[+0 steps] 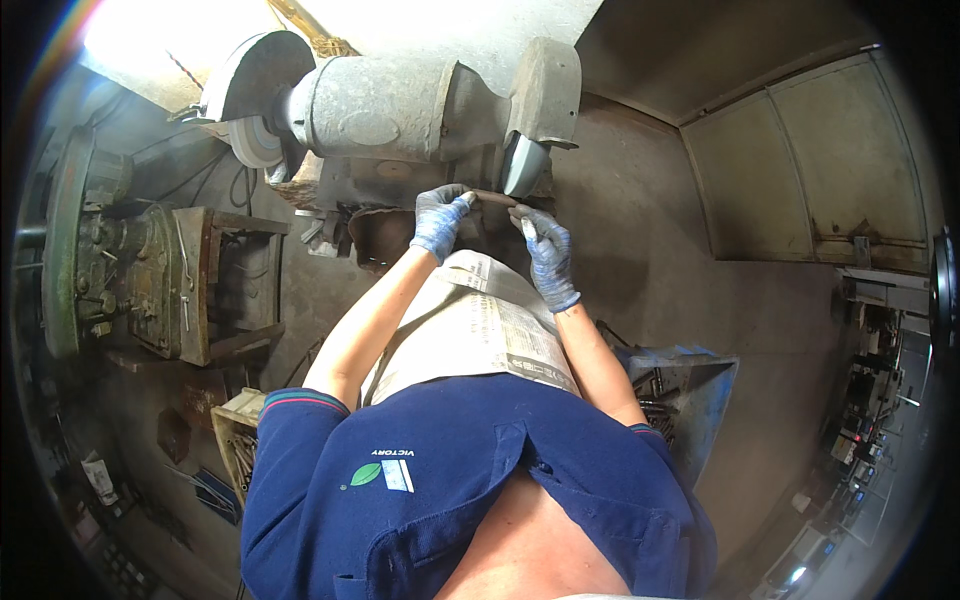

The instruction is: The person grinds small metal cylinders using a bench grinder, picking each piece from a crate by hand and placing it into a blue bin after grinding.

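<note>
Both my hands wear blue and grey work gloves. My left hand (440,220) pinches one end of a slim brownish metal bar (494,198). At the other end, the fingers of my right hand (547,252) close round it. The bar lies roughly level, right below the grinding wheel (525,166) on the right side of a grey bench grinder (385,105); whether it touches the wheel I cannot tell. A second, pale wheel (255,143) sits under the guard at the grinder's left end. Newspaper sheets (470,325) cover my lap.
A blue-edged bin (700,375) with metal parts stands by my right elbow. Beside my left arm is a pale crate (238,425) of parts. A greenish machine (130,270) on a metal stand is at the left. Large metal panels (800,165) stand at the right.
</note>
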A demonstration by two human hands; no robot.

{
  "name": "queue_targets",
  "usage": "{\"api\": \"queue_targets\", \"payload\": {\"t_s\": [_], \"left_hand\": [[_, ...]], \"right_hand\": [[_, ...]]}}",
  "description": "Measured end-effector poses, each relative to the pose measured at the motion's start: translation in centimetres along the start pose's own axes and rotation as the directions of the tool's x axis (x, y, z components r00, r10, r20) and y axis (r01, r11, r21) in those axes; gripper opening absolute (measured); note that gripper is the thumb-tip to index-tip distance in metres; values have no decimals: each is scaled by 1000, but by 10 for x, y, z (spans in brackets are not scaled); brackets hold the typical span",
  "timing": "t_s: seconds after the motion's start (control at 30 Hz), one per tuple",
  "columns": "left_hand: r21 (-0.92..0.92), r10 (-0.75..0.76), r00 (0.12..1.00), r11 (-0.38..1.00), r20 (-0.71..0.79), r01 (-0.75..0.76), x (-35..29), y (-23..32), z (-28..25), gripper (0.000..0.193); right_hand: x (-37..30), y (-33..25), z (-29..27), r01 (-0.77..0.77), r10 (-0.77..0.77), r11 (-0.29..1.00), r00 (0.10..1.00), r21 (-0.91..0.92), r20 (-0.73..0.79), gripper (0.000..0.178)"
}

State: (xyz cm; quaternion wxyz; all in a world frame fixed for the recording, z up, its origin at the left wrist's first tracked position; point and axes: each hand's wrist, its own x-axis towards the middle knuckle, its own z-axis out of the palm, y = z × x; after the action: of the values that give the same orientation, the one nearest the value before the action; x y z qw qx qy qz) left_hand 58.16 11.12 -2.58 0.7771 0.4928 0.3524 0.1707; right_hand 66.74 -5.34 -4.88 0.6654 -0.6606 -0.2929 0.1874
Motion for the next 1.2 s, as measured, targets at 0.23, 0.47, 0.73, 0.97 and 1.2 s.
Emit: {"api": "queue_targets", "payload": {"t_s": [0.23,0.47,0.73,0.97,1.2], "left_hand": [[-32,-45,995,998,93,48,10,-16,25,9],[30,-75,997,997,13,75,1,9,11,8],[-29,23,999,999,35,-22,6,-3,-24,8],[58,-68,998,996,-8,69,-38,10,-63,9],[0,-167,979,986,114,168,-50,0,-69,13]], "right_hand": [[-5,6,-29,-90,109,985,986,145,-125,18],[-1,6,-2,-81,104,977,989,198,-109,17],[-2,-26,12,8,-4,998,998,-59,68,26],[-24,-252,-10,574,446,223,658,-788,607,52],[-54,-388,18,819,-232,30,563,-573,793,46]]}}
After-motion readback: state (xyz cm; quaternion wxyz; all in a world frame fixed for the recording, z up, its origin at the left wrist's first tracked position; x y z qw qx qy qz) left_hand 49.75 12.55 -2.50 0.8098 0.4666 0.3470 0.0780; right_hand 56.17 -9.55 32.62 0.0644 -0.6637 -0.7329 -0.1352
